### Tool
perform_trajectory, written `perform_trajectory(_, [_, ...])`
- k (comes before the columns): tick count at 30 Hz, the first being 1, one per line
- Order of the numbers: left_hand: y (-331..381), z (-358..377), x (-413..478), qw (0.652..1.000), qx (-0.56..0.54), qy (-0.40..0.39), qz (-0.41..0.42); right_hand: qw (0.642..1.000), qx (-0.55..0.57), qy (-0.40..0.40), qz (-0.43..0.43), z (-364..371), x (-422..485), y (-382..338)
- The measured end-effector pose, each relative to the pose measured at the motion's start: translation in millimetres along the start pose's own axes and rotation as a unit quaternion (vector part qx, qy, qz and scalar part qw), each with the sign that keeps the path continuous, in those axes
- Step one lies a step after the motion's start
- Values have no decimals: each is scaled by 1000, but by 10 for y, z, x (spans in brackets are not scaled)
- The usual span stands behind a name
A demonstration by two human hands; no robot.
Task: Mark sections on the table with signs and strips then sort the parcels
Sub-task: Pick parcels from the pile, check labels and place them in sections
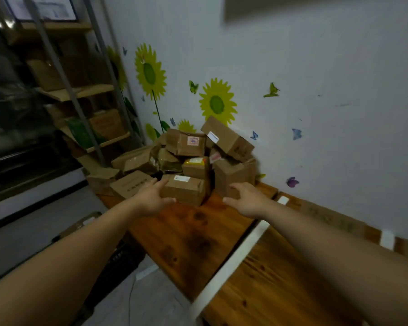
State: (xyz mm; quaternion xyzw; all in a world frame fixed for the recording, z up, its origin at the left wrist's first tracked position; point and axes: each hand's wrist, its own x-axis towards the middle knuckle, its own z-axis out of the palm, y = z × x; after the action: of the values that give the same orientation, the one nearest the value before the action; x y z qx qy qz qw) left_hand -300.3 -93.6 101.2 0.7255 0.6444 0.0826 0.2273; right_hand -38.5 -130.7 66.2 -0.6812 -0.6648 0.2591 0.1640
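About ten boxes (189, 142) sit in one pile at the far corner of the tabletop (186, 243). The left hand (151, 200) lies open against the front box (184, 189). The right hand (245, 200) is open and holds nothing, just beside a tall box (231, 175). One white strip (231, 262) crosses the tabletop.

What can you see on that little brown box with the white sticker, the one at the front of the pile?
The front box is plain brown cardboard, closed and slightly dented, with a white sticker on top. It sits flat on the wooden table at the front of the parcel pile, other boxes right behind it. The left hand touches its left side, thumb along the front.
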Motion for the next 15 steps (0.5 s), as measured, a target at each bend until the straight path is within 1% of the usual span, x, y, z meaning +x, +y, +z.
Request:
perform_trajectory(4, [-135,-463,685,999,26,42,23,999,-19,43,-1,-106,670,-295])
perform_trajectory(8, [-271,-873,1436,992,13,77,95,991,-37,126,14,-240,1323,-481])
perform_trajectory(11, [-334,-1114,1989,988,4,66,136,978,-50,192,59,-356,1691,-580])
perform_trajectory(15, [-295,-1300,2720,982,41,30,183,965,-27,219,140,-475,2062,-587])
